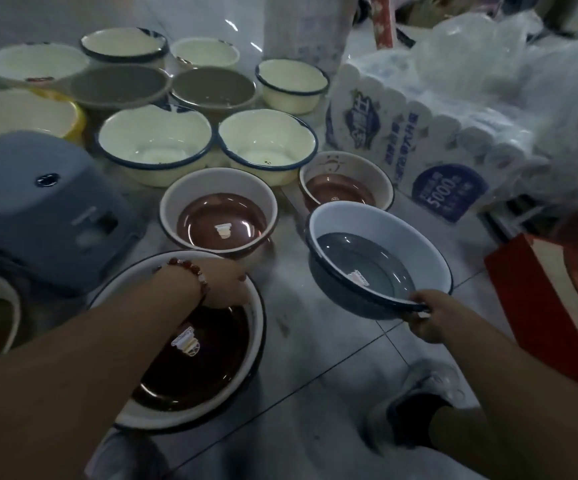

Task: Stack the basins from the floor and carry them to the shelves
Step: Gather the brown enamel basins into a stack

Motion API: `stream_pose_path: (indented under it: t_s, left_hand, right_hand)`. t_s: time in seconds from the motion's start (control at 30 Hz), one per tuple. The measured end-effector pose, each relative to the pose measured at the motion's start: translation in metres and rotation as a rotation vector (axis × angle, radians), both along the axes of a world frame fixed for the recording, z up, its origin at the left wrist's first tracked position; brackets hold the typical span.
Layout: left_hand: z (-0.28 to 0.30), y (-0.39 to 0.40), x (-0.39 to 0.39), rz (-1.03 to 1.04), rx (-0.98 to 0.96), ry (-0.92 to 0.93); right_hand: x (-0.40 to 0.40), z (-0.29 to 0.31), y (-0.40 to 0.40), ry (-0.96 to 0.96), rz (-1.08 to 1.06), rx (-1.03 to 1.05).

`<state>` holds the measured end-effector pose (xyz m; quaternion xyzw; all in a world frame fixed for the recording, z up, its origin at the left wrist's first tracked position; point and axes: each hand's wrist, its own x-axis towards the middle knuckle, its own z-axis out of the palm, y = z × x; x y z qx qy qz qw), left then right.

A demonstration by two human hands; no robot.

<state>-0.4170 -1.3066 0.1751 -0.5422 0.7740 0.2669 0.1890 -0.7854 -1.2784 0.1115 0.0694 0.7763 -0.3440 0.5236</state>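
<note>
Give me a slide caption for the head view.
Right hand lifts a blue basin; left hand grips a dark brown basin.

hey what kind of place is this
Probably a household goods shop or stockroom: many enamel basins with labels set out on the tiled floor, beside wrapped bulk packs.

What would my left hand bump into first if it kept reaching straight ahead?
Probably the brown-bottomed basin just beyond it. Your left hand rests on the far rim of the large dark basin and points that way, though depth is unclear.
</note>
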Motion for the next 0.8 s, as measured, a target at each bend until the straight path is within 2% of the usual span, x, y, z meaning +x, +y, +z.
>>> stream_pose_path:
  t_s: [0.13, 0.27, 0.33, 0.43, 0.53, 0.63, 0.73, 0.8]
  left_hand:
    - [0.023, 0.042, 0.039, 0.008, -0.101, 0.036]
    - [0.039, 0.087, 0.075, 0.263, -0.078, 0.241]
    - [0.035, 0.105, 0.095, 0.402, -0.050, 0.409]
    - [0.024, 0.127, 0.121, 0.768, 0.113, 0.607]
    - [-0.001, 0.136, 0.144, 1.097, 0.004, 0.775]
    - [-0.014, 0.147, 0.157, 1.257, -0.066, 0.736]
    - [-0.025, 0.163, 0.160, 1.219, 0.004, 0.616]
    - [-0.034, 0.171, 0.160, 1.182, 0.009, 0.616]
  right_hand:
    - [0.052, 0.041, 0.001, 0.083, 0.266, -0.055]
    - [0.111, 0.065, 0.003, 0.076, 0.442, -0.110]
    - [0.142, 0.067, 0.004, 0.074, 0.509, -0.132]
    - [0.191, 0.062, 0.006, 0.054, 0.607, -0.126]
    - [0.241, 0.057, 0.010, 0.019, 0.732, -0.143]
    - [0.271, 0.048, 0.022, -0.001, 0.797, -0.175]
    - [0.276, 0.022, 0.037, -0.007, 0.829, -0.139]
    - [0.277, 0.001, 0.044, -0.010, 0.823, -0.115]
